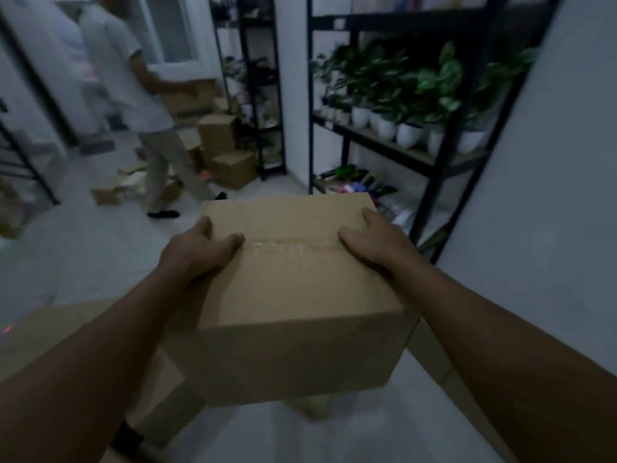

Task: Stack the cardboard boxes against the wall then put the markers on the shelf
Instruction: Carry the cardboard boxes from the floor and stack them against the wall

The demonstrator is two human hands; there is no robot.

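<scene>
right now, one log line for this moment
phase: carrying | left hand: grips cardboard box | right hand: grips it | markers: unseen

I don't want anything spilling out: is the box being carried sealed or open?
Sealed. The cardboard box has its top flaps flat and closed, with clear tape along the seam between the left hand and right hand.

We reach both forearms forward toward twelve o'clock, left hand (197, 252) and right hand (374, 242) clamped on opposite sides, thumbs lying flat on top, pointing inward.
</scene>
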